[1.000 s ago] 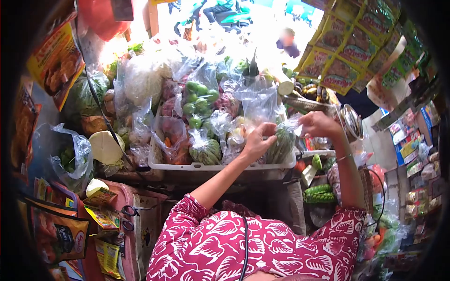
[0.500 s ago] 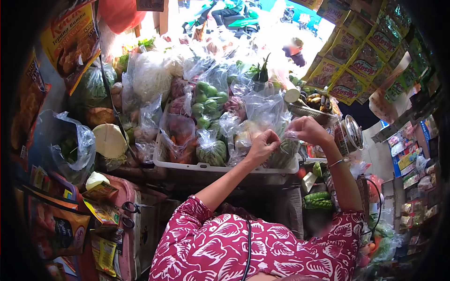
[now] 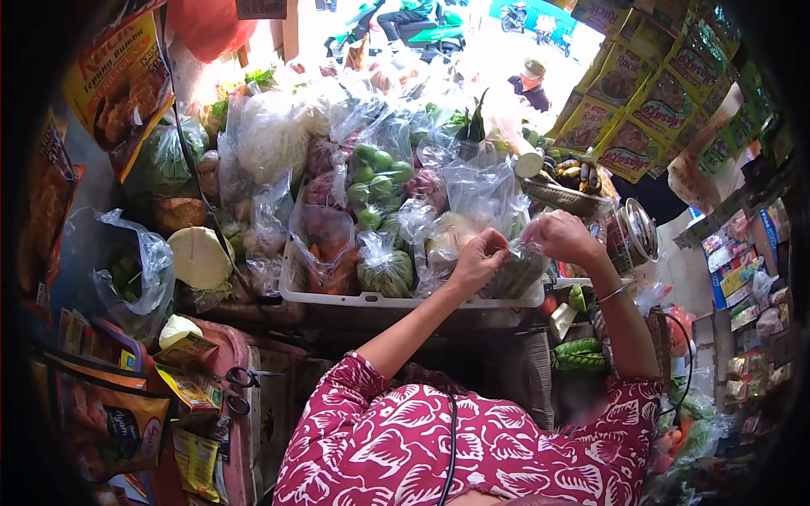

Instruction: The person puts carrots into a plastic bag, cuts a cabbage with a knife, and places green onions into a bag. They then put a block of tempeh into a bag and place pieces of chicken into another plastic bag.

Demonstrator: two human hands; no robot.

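My left hand [image 3: 482, 260] is closed in a pinch above the right part of a white tray [image 3: 371, 298]. Close beside it, my right hand [image 3: 558, 236] has its fingers curled together over the tray's right end. Clear plastic shows between and below the two hands, on a bag of green vegetables [image 3: 516, 271]; what the fingertips grip is too small to tell. Around them in the tray lie a knotted bag of green beans [image 3: 385, 271], a bag of carrots [image 3: 327, 253], a bag of green round produce [image 3: 371, 181] and a bag of pale produce [image 3: 447, 243].
Scissors [image 3: 241, 378] lie on a pink container [image 3: 228, 337] at the left. A cut pale vegetable [image 3: 200, 257] sits left of the tray. Seasoning packets [image 3: 629, 150] hang at the upper right. A person in a hat [image 3: 531, 83] is outside, beyond the produce.
The view has shifted slightly. Both hands stay close together over the same bag, my right hand's fingers a little more curled. The person outside shows more clearly.
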